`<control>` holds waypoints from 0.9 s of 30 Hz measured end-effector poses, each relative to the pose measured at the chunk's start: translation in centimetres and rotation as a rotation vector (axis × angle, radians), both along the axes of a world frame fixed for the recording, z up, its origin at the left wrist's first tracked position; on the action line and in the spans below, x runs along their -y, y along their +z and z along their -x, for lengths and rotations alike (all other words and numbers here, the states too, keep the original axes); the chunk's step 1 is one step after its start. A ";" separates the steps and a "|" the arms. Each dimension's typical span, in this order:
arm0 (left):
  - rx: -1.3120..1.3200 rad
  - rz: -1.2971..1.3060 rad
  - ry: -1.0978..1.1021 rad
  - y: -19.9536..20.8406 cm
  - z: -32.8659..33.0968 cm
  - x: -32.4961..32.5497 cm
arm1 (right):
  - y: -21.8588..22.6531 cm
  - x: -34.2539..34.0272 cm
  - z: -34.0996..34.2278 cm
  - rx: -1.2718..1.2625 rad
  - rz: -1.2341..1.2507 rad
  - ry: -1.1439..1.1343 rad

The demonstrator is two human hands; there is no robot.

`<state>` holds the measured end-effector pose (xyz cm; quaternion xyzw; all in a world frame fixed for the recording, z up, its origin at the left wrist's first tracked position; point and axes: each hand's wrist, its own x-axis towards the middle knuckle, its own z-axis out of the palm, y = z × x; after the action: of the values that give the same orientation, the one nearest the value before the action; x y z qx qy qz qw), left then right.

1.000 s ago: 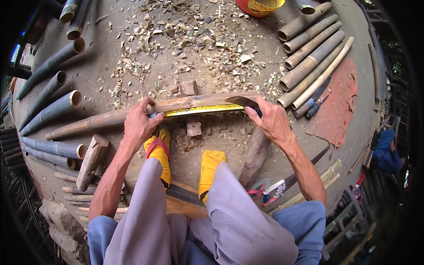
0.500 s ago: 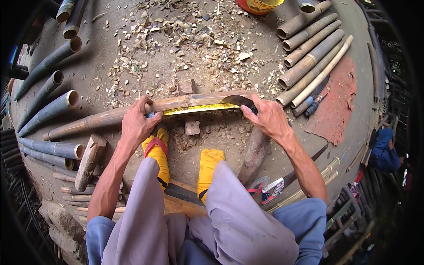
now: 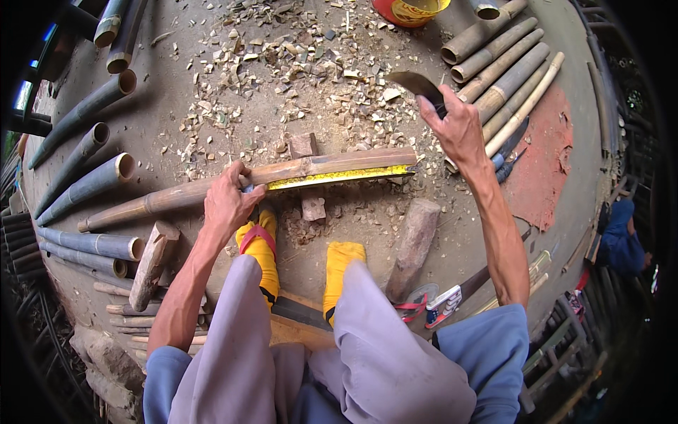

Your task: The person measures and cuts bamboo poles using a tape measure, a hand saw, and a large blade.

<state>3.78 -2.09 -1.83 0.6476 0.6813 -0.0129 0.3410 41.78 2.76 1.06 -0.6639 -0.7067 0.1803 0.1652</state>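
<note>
smooth bamboo pole (image 3: pixel 305 167), metal-bladed knife (image 3: pixel 417 83), rough wooden log (image 3: pixel 414 244), matt cloth trousers (image 3: pixel 395 353).

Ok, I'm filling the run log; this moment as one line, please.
left hand: on bamboo pole | right hand: holding knife, apart from pole | yellow tape: along pole's near side

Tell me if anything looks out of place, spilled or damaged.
Yes: a sandal lies loose beside the right foot, which appears to have none on. Chips are strewn loosely beyond the pole, not piled. The red sheet at the right has ragged edges, as if torn.
</note>
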 end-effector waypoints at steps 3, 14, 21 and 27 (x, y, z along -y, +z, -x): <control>0.034 -0.006 0.000 -0.4 0.0 0.0 | -0.1 3.6 1.2 -0.056 0.106 0.037; 0.023 -0.007 0.002 -0.5 0.0 0.0 | 0.2 9.6 3.5 -0.117 0.146 -0.018; -0.001 0.029 0.011 0.3 -0.3 -0.1 | -0.5 9.3 5.3 -0.029 0.148 0.133; 0.016 0.066 0.031 0.9 0.7 -0.3 | -0.6 8.3 7.4 0.002 0.153 0.226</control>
<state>3.08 -1.78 -0.91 0.6254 0.6878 -0.0249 0.3677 34.36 -5.55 0.51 -0.5910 -0.7614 0.2503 0.0920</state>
